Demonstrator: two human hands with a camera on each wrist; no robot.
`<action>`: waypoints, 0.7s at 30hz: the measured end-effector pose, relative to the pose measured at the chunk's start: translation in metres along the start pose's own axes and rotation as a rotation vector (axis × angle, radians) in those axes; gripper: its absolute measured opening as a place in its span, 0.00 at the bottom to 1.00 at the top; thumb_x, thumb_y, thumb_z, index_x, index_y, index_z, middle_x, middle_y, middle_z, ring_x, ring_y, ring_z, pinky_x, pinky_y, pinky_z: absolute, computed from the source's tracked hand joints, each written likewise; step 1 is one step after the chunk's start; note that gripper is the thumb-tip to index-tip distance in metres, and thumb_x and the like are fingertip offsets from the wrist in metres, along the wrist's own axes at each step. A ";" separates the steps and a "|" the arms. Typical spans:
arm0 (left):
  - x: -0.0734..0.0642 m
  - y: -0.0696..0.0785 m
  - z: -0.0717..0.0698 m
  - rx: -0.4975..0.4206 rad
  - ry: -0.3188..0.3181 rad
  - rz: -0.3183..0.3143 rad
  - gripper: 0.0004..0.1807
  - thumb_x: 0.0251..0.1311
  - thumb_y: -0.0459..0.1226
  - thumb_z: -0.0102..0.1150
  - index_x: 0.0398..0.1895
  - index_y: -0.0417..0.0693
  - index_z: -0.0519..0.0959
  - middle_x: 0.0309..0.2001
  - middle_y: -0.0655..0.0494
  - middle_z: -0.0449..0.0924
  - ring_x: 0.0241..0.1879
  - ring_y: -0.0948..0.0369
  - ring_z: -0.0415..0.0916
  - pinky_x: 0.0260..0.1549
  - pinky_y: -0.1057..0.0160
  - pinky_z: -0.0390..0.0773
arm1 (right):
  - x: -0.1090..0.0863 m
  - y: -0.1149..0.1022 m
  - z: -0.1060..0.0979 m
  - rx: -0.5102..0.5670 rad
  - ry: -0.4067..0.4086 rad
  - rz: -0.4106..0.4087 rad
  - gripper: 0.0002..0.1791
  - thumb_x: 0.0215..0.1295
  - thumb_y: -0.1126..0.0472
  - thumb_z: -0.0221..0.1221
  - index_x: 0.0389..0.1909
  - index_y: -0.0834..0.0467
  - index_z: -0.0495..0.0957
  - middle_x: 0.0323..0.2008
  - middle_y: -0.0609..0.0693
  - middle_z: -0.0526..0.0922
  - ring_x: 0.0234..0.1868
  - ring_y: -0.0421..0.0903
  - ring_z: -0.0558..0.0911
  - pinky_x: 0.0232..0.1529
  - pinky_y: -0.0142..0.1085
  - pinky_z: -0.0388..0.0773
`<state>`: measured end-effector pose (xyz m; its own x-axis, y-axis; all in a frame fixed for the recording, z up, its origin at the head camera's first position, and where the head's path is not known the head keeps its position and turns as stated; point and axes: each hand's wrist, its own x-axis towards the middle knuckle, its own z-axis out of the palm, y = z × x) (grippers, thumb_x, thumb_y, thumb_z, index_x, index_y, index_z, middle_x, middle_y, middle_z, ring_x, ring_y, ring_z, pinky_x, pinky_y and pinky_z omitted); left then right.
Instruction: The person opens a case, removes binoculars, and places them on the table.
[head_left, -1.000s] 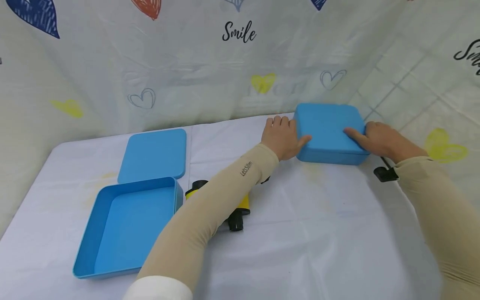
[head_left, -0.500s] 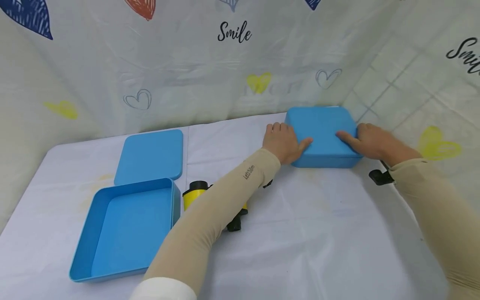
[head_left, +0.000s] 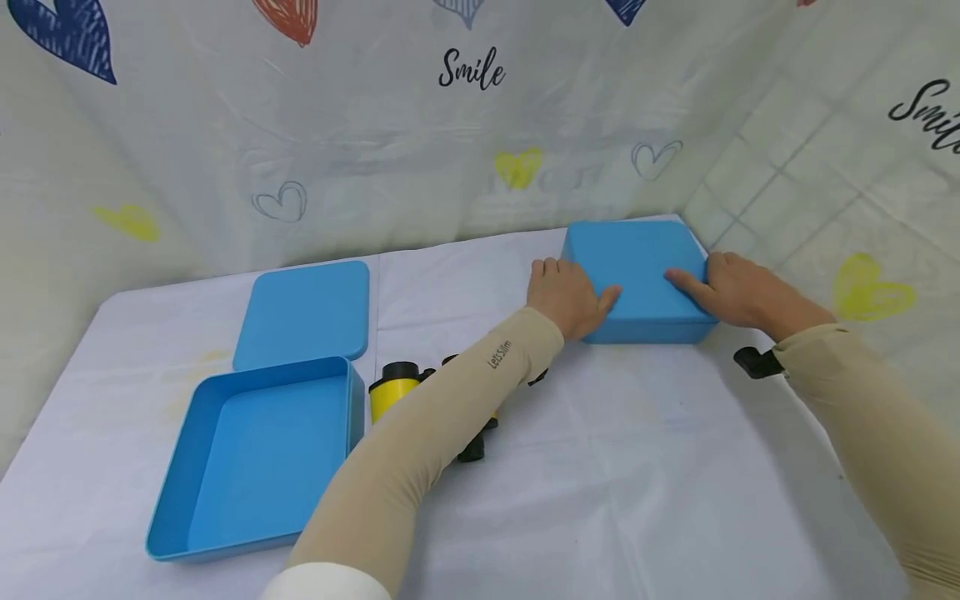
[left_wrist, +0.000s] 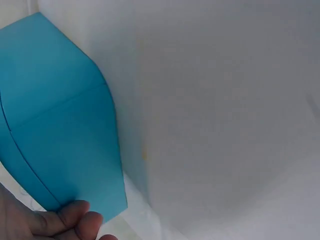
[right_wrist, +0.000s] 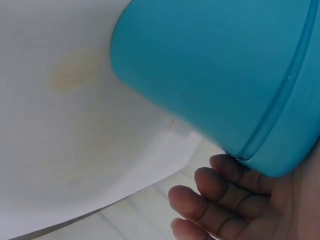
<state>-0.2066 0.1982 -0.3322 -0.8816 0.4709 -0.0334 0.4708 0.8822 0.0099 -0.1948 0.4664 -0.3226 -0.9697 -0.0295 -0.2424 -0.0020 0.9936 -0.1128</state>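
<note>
Your closed blue box (head_left: 637, 267) has slid a bit vs. 1 s ago — toward you & slightly L, so the table's (head_left: 600, 467) far corner now shows behind it. Both your hands moved along w/ it. L hand (head_left: 564, 300) grips the box's L side, thumb over its near top edge; R hand (head_left: 738, 290) holds its R side, thumb on top, other fingers down the side. So each grip is narrow, on the box; how hard you squeeze, can't tell. Lid seam runs unbroken where visible, so I'd read this as repositioning the box, not opening it. Box looks to be down on the cloth, though contact all round isn't certain. Rest unchanged afaict: flat blue lid (head_left: 303, 312) well L of the box, uncovered blue box (head_left: 262, 458) also well L & nearer you, yellow-black binoculars (head_left: 393, 396) L of the closed box & nearer you, partly hidden by your L sleeve (head_left: 405, 450). Shift's small, so prob. an adjustment, w/ neither hand letting go — step looks unfinished.
</note>
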 end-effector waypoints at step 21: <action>-0.027 0.006 -0.005 0.086 -0.023 -0.090 0.45 0.76 0.67 0.18 0.51 0.50 0.84 0.51 0.55 0.83 0.58 0.57 0.75 0.66 0.56 0.67 | -0.015 -0.021 0.006 -0.018 0.030 -0.046 0.52 0.78 0.29 0.35 0.54 0.83 0.65 0.42 0.73 0.76 0.40 0.62 0.77 0.44 0.57 0.77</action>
<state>-0.1802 0.1905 -0.3265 -0.9199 0.3886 -0.0532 0.3918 0.9166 -0.0795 -0.1783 0.4454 -0.3224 -0.9754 -0.0721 -0.2084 -0.0508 0.9931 -0.1057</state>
